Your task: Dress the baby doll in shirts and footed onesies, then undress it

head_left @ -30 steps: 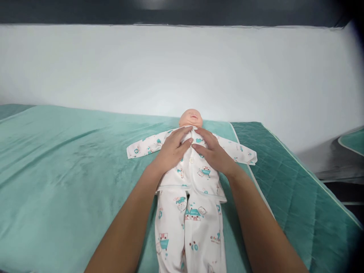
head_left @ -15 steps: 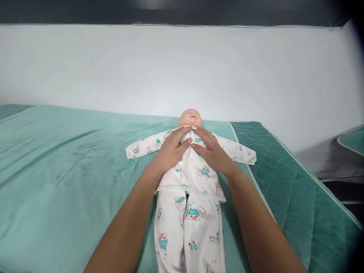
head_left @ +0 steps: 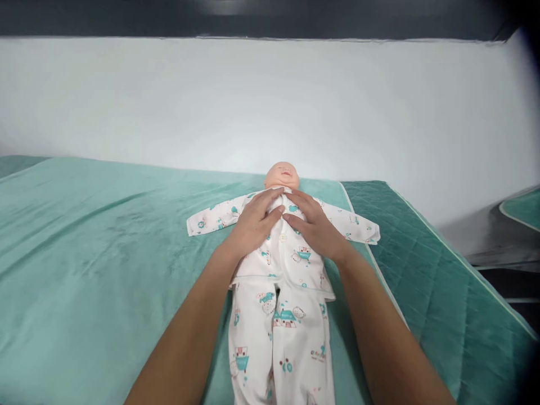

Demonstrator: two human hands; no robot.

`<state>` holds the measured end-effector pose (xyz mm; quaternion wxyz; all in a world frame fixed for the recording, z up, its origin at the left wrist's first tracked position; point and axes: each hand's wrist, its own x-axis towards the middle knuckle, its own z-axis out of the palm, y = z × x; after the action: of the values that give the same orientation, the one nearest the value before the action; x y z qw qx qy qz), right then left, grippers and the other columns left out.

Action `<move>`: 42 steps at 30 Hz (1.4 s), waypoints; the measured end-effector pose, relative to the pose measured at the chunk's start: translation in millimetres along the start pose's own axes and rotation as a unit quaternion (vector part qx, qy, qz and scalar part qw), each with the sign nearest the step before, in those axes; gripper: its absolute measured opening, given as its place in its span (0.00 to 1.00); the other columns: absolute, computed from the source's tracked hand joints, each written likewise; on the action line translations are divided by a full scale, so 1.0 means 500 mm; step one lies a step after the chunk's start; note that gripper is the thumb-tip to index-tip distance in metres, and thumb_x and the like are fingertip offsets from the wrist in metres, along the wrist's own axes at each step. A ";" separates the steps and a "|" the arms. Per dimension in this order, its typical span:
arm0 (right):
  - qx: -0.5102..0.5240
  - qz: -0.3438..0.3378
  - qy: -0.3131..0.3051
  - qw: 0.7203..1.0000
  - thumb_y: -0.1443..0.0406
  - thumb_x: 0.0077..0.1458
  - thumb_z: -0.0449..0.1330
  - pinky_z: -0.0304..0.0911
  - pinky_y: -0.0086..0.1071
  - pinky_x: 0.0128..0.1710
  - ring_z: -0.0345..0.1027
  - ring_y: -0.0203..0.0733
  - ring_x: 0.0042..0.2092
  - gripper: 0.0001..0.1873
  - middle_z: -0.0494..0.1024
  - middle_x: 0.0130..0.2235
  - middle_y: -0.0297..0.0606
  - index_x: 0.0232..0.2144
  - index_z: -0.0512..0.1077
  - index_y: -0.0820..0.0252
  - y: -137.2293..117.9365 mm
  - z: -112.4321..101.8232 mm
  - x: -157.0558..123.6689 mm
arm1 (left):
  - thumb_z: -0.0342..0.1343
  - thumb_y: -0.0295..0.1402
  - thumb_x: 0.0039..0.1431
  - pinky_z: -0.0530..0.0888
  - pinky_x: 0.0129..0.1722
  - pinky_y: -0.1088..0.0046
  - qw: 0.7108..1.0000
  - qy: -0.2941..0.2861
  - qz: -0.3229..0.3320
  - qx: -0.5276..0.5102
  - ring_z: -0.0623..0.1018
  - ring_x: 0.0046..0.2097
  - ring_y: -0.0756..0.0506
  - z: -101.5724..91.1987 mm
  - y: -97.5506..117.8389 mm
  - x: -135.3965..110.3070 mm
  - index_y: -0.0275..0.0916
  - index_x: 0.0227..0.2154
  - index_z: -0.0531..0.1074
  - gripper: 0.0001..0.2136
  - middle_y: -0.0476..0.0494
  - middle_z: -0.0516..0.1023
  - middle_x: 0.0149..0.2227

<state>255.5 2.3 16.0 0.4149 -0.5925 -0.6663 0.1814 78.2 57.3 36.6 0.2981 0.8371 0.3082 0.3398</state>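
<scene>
A doll lies on its back in the middle of a green blanket, with its head far from the person. Both arms reach out and meet on its chest. The left hand and right hand sit side by side by the neck. Their bent fingers and thumbs pinch the white shirt there.

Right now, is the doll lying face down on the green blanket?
No, the doll lies face up, with the left hand and right hand on the chest of its printed shirt.
</scene>
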 end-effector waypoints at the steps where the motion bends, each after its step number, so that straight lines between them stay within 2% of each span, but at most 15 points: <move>1: 0.001 0.002 0.000 1.000 0.53 0.61 0.56 0.41 0.50 0.68 0.44 0.46 0.69 0.27 0.55 0.68 0.31 0.62 0.62 0.42 -0.001 0.000 0.000 | 0.45 0.42 0.68 0.61 0.64 0.63 1.000 0.001 0.001 0.000 0.64 0.65 0.43 0.000 0.000 0.000 0.49 0.61 0.63 0.21 0.48 0.65 0.64; 7: 0.003 0.006 0.007 1.000 0.54 0.61 0.56 0.41 0.51 0.68 0.44 0.46 0.69 0.27 0.55 0.68 0.30 0.61 0.62 0.41 -0.002 0.002 -0.004 | 0.45 0.41 0.68 0.61 0.64 0.63 1.000 0.003 0.004 0.002 0.64 0.65 0.44 0.001 0.000 0.000 0.49 0.61 0.62 0.20 0.48 0.65 0.64; 18: 0.002 -0.029 0.027 0.999 0.54 0.62 0.55 0.40 0.51 0.68 0.44 0.46 0.69 0.26 0.57 0.67 0.31 0.62 0.61 0.43 0.000 0.006 -0.006 | 0.45 0.40 0.68 0.61 0.65 0.62 0.999 0.009 0.029 0.015 0.64 0.65 0.43 0.002 -0.002 -0.001 0.48 0.61 0.63 0.20 0.47 0.66 0.64; 23: 0.001 -0.032 0.032 0.999 0.54 0.62 0.55 0.42 0.51 0.68 0.46 0.46 0.69 0.26 0.58 0.67 0.32 0.61 0.62 0.44 0.003 0.008 -0.005 | 0.46 0.40 0.68 0.63 0.64 0.61 0.999 0.020 0.016 0.025 0.65 0.64 0.43 0.004 -0.001 0.000 0.47 0.61 0.64 0.20 0.46 0.67 0.63; 29: 0.019 -0.043 0.051 0.998 0.56 0.62 0.55 0.44 0.49 0.68 0.49 0.45 0.68 0.25 0.61 0.66 0.34 0.61 0.62 0.46 -0.001 0.008 -0.008 | 0.45 0.40 0.68 0.58 0.67 0.59 0.998 0.030 0.009 0.045 0.58 0.68 0.43 0.005 -0.004 -0.002 0.45 0.59 0.67 0.19 0.48 0.67 0.64; 37: 0.053 -0.062 0.057 0.995 0.56 0.63 0.55 0.44 0.49 0.67 0.52 0.45 0.67 0.24 0.64 0.64 0.32 0.60 0.63 0.43 -0.002 0.011 -0.013 | 0.46 0.38 0.68 0.62 0.65 0.62 0.999 0.036 0.032 0.008 0.65 0.64 0.44 0.007 -0.002 -0.005 0.46 0.58 0.68 0.18 0.47 0.68 0.62; 42: 0.117 -0.017 0.085 0.989 0.54 0.63 0.54 0.49 0.46 0.65 0.56 0.46 0.65 0.23 0.66 0.63 0.34 0.59 0.66 0.45 -0.004 0.003 -0.021 | 0.48 0.39 0.67 0.68 0.58 0.64 0.993 0.106 -0.021 -0.040 0.72 0.58 0.43 -0.001 -0.006 -0.010 0.44 0.54 0.71 0.17 0.45 0.73 0.57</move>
<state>252.5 -7.6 13.4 0.5392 -0.5421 -0.6127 0.2003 74.3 55.6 32.9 0.3035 0.7771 0.3417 0.4327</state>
